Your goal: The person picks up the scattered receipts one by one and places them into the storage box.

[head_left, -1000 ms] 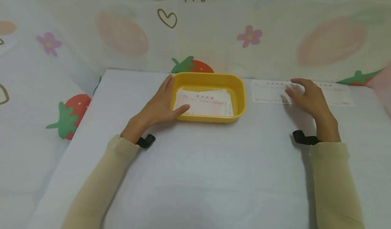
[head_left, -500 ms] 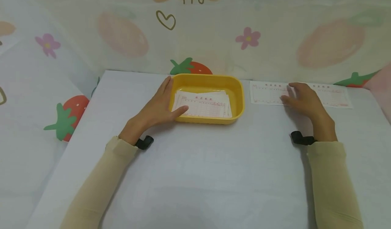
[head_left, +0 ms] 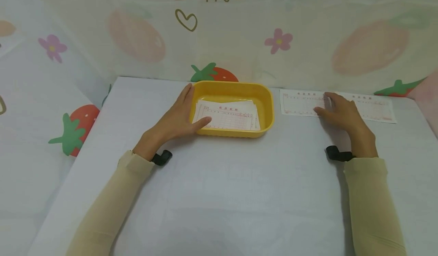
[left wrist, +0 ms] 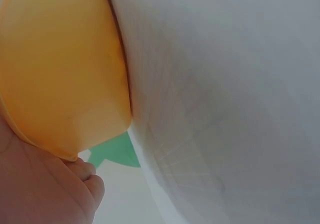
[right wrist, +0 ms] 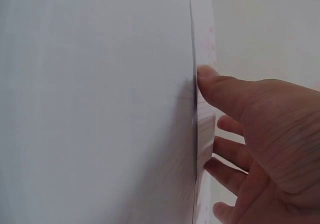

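Note:
My left hand (head_left: 171, 117) grips the left end of a yellow plastic tray (head_left: 267, 113). Its fingers lie along the outer left wall and its thumb crosses the front rim; the left wrist view shows the tray's side wall (left wrist: 65, 74) against that hand. Inside the tray lies a loose stack of printed paper slips (head_left: 229, 117). Farther right, my right hand (head_left: 345, 113) holds a white slip with red print (head_left: 376, 108), thumb at the near edge and fingers at the far edge. The slip bends up slightly (right wrist: 206, 134). Another printed slip (head_left: 301, 104) lies just left of it.
A white-covered table (head_left: 246, 195) extends toward me. Behind it stands a wall cloth (head_left: 239, 20) printed with strawberries, flowers and a heart. Each wrist wears a small black device, one on the left (head_left: 162, 157) and one on the right (head_left: 338, 153).
My right hand has come down onto the slips and moved slightly left; the right slip has tilted a little. My left hand and the tray have stayed put.

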Motion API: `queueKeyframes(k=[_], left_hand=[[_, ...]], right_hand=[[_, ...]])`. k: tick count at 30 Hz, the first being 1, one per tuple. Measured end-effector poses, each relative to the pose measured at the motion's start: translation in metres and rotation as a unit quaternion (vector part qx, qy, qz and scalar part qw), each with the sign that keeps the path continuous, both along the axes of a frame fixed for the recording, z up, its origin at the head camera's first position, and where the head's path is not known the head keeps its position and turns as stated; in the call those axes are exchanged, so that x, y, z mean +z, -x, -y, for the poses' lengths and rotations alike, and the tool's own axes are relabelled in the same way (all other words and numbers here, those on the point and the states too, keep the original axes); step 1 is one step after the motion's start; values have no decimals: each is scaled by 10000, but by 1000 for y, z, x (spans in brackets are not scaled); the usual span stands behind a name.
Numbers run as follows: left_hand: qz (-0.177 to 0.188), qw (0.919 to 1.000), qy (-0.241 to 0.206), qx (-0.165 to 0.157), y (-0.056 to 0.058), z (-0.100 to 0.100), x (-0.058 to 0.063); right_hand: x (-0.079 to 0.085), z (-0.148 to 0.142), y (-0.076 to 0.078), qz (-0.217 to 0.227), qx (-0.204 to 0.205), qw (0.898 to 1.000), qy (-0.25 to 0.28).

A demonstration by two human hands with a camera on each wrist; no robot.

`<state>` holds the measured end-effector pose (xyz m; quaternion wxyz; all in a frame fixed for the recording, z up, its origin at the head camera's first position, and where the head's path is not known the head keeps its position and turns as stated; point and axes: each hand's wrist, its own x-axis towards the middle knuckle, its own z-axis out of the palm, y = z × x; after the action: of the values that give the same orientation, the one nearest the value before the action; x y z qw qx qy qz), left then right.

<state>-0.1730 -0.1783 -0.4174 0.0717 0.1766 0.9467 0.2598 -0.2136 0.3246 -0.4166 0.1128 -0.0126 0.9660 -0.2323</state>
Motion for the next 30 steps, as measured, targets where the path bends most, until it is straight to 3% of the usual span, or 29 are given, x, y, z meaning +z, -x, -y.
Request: queueKeyframes(k=[5,10,16,30], left_hand=[[2,10000,-21,15,-1,1,-1],[-27,10000,-42,10,0,2,-2],[-21,10000,-47,43,0,1,-1],[-24,10000,3,13,0,0,0]], right_hand=[[3,4,1,-145,-64,9999,18],[6,12,-2,-244,-656,9967,419],[6,17,-2,-503,-1010,9928,409],[20,14,-12,-947,-594,9928,433]])
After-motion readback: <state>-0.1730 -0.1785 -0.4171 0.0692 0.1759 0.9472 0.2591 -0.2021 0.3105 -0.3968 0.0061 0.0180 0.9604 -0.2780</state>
